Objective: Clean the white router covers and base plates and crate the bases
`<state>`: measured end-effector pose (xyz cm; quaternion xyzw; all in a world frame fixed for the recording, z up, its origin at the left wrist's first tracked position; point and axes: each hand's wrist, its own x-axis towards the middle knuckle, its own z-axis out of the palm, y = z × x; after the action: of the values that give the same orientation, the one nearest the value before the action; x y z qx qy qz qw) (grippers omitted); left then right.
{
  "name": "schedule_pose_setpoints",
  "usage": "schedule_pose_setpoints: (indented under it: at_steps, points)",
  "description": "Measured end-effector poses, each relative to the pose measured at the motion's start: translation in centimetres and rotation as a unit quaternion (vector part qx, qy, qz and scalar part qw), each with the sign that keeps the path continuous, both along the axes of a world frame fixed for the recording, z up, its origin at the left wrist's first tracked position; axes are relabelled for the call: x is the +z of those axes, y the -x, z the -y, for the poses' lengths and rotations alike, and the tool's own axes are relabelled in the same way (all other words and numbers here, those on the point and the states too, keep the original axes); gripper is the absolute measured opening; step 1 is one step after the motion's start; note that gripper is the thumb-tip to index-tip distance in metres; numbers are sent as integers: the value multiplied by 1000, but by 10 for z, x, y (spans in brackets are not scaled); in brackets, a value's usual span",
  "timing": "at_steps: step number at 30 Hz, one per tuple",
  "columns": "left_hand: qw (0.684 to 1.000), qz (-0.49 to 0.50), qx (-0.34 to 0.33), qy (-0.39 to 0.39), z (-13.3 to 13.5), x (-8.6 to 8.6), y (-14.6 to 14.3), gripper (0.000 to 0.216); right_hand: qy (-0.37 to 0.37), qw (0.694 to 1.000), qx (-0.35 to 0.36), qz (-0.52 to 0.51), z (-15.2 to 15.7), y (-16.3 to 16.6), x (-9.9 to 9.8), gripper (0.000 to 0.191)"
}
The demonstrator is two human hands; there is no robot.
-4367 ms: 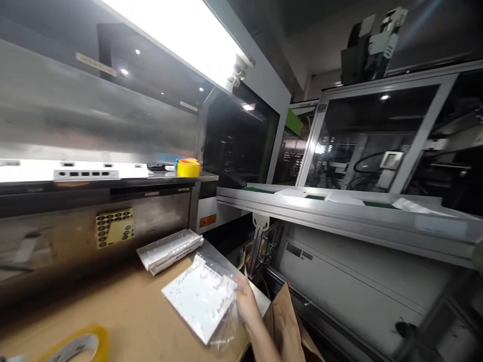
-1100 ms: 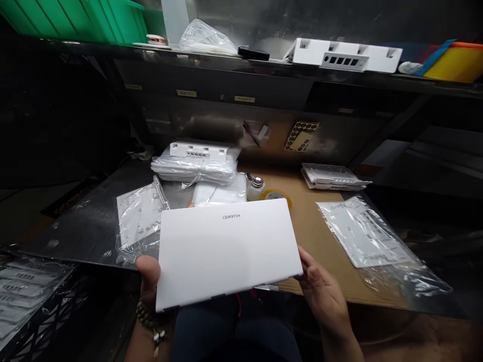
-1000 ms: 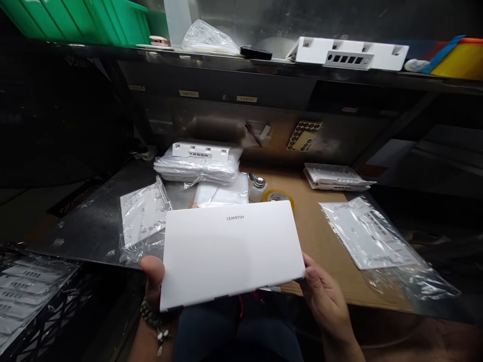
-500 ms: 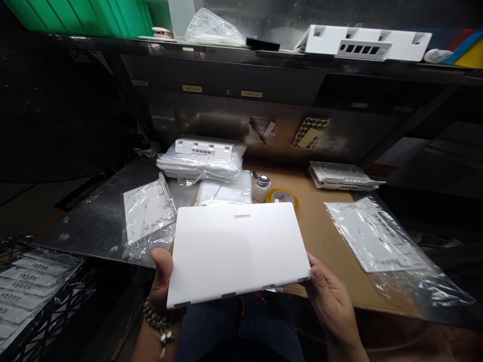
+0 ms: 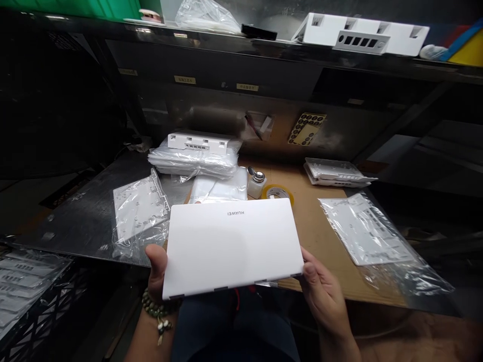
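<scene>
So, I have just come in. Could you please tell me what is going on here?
A person holds a white panel above their lap, at the near edge of the table, with its HUAWEI lettering upside down to them. The left hand holds one end, the right hand the other. On the table, a bagged white part lies on each side, left and right. Beyond the panel are a small bottle and a tape roll.

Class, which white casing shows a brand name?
The white casing held between the left hand and right hand: HUAWEI shows upside down; no lettering is legible on the others.
</scene>
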<state>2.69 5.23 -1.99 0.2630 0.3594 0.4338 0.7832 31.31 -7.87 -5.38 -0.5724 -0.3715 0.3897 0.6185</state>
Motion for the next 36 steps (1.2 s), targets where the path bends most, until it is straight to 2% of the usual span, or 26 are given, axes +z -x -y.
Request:
schedule_pose_setpoints:
  at_steps: [3,7,10,12,17,20,22,24,26,28,31,34,36]
  points:
    - [1000,-10,-4,4,-4,8,2,101,-7,1000,6,17,-2,1,5,43]
    - [999,-24,-26,26,-18,21,8,85,-14,999,10,49,-6,2,16,38]
    - [993,-107,13,50,-30,30,10,67,-25,997,31,62,-9,4,23,34]
    - [986,-157,19,49,-33,36,7,63,-35,997,37,63,-11,4,26,34]
    - [977,-212,6,8,-25,57,-7,50,-44,994,30,92,-9,0,25,36]
    - [971,-238,9,5,-21,61,-10,44,-36,992,32,114,-7,-3,22,36]
    - [973,-232,15,1,-19,61,-10,46,-32,987,-3,160,-9,-2,23,39]
    - [975,-219,24,5,-17,62,-11,49,-44,959,-71,270,-14,3,29,47]
    - [978,-206,31,10,-14,63,-15,51,-64,902,-112,413,-21,13,39,58]
    - [981,-192,41,9,-9,65,-21,54,-74,838,-87,533,-28,28,51,63]
    - [983,-172,56,5,0,71,-31,63,-78,770,-8,633,-36,54,68,66]
    - [986,-157,56,16,6,76,-37,69,-85,730,44,676,-43,70,73,73]
    - [986,-155,58,22,8,76,-35,70,-72,726,41,683,-50,68,69,78]
